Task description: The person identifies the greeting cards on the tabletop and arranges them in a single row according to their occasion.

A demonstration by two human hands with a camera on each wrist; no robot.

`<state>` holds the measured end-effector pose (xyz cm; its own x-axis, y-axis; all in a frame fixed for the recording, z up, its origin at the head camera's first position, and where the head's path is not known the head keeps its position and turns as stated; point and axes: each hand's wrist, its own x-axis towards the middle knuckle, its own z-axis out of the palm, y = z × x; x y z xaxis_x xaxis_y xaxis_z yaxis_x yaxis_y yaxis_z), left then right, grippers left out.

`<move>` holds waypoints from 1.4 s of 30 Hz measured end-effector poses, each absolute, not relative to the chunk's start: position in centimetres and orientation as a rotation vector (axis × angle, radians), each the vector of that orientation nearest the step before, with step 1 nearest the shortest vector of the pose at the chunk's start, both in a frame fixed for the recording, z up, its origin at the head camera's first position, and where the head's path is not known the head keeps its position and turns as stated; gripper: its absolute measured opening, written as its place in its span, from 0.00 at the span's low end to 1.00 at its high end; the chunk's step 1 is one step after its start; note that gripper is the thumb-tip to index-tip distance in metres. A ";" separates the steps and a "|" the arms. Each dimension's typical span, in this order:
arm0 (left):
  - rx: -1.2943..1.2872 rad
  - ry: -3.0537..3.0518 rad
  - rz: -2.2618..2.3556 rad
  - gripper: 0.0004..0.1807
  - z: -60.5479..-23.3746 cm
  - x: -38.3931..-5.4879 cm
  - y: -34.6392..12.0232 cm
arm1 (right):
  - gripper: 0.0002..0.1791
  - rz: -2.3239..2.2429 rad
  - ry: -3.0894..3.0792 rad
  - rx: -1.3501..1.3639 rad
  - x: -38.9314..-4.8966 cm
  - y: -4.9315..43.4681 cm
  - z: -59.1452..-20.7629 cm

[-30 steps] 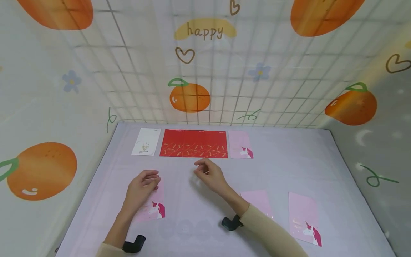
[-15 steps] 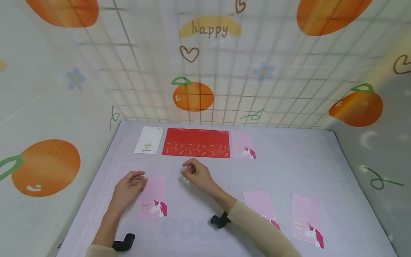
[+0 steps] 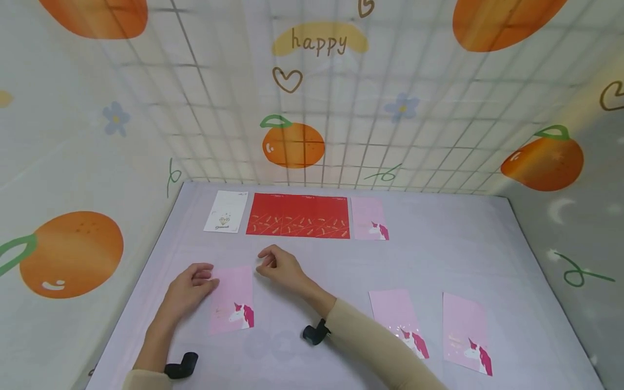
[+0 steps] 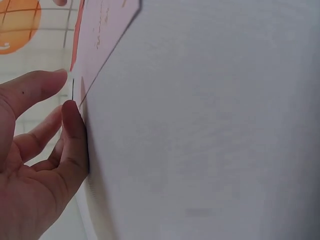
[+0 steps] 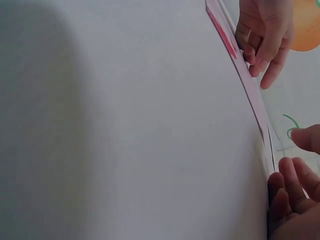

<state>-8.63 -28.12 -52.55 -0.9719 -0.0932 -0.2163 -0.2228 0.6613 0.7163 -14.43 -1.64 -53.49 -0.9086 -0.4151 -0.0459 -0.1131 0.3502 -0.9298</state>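
A pink card with a unicorn lies flat on the table's near left part. At its upper left edge is my left hand, thumb over the border. The left wrist view shows this hand with thumb and fingers apart and nothing held between them. My right hand hovers just off the card's upper right corner, fingers loosely bent. In the right wrist view, the right hand has a gap between thumb and fingers, while the left hand shows across the card.
Along the back lie a white card with a diamond, a row of red cards and another pink card. Two more pink unicorn cards lie at the near right. A patterned curtain over a wire grid stands behind the table.
My left hand has slid left from over the pink card to its left edge, uncovering more of it. My right hand has moved left from below the red cards to near that card.
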 end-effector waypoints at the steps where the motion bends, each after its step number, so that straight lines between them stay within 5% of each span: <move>1: -0.259 2.711 1.200 0.27 -52.6 -8.7 -28.1 | 0.17 -1.564 2.345 -0.470 -14.5 -1.8 -53.5; 21: -0.187 2.743 1.048 0.31 -53.2 -8.9 -27.9 | 0.22 -0.992 2.717 -0.628 -14.0 -4.4 -53.6; 42: -0.166 2.708 1.030 0.26 -52.6 -9.0 -27.4 | 0.23 -0.941 2.731 -0.632 -14.0 -4.4 -53.5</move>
